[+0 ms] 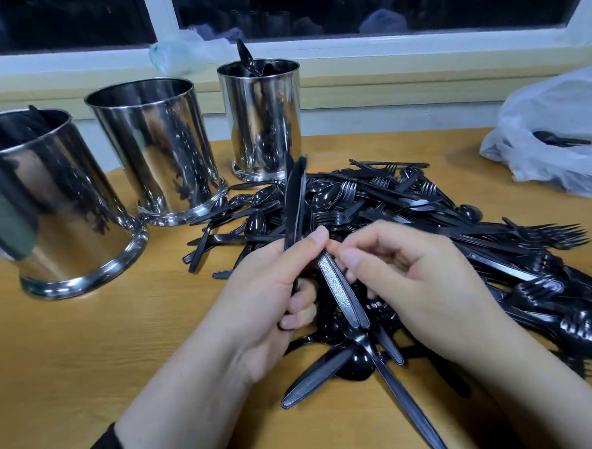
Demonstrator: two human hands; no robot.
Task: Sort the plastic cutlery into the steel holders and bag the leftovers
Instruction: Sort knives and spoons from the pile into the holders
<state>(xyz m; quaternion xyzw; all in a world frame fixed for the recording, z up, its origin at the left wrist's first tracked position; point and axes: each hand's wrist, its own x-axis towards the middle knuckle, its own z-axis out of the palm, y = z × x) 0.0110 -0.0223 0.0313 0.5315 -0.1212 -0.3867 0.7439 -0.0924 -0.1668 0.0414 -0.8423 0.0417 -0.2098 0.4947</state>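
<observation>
A small bundle of black plastic knives (295,203) is gripped in the left hand (274,294), fingers curled round the handles, blades pointing up and away. The right hand (400,273) is held just beside it, fingertips pinching at the same bundle near the left thumb; whether a fresh knife is being added or the bundle only squared cannot be told. Both hands are together, above the near edge of the cutlery pile (407,218).

The pile is spread on the table (71,356) directly beyond and to the right of the hands: forks, spoons and knives mixed, with loose knives lying beneath the wrists.

Three steel holders are stood beyond and to the left of the hands: the nearest holder (46,203) far left, a middle holder (157,149), and a far holder (261,119) just past the pile's edge. Dark utensils are seen poking from the far one, and a tip shows at the nearest one's rim; the middle one's contents are hidden.

A white plastic bag (557,131) is set well off to the right, some black cutlery visible in its mouth.

Step judged in hand: knives being gathered for one holder. Sorting is judged early, most of the pile remaining. The next move calls for the bundle to be aligned, carried left and lowered upright into the knife holder; which holder that is cannot be told.
</observation>
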